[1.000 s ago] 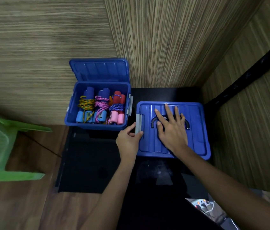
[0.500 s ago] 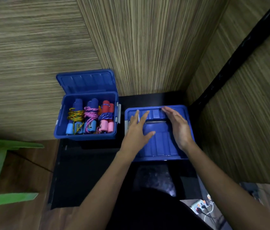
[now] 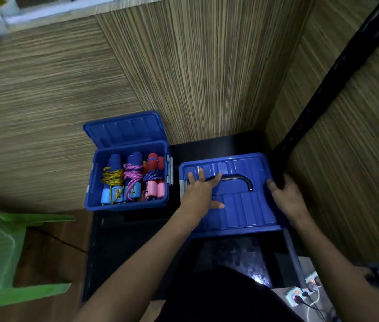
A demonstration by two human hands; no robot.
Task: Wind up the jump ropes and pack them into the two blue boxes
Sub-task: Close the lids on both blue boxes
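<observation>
Fingers of my left hand (image 3: 199,194) lie spread and flat on the lid of the closed blue box (image 3: 242,203), thumb pointing toward 3 o'clock, fingertips reaching the near end of the dark carry handle (image 3: 237,178) set into the lid. My right hand (image 3: 285,194) sits at the box's 3 o'clock edge; its fingers curl over that rim, though the tips are lost in shadow and I cannot tell how firmly they grip. This closed box rests on a black table (image 3: 118,249), at roughly 1 o'clock from my body.

At 9 o'clock from the closed box, just beside it, stands the open blue box (image 3: 125,204), its hinged lid (image 3: 124,131) tipped up and back toward 12 o'clock against the striped wood wall (image 3: 195,66). Inside it three wound jump ropes stand side by side: a yellow rope (image 3: 112,178) on blue handles at the 9 o'clock side, a pink rope (image 3: 133,174) on blue handles in the middle, and a blue rope (image 3: 153,175) on red and pink handles at the 3 o'clock side. Grey latches show on the facing walls of both boxes.

A green plastic chair (image 3: 2,252) stands on the wood floor at 8 o'clock. A power strip (image 3: 300,292) with plugged cables lies at 5 o'clock.
</observation>
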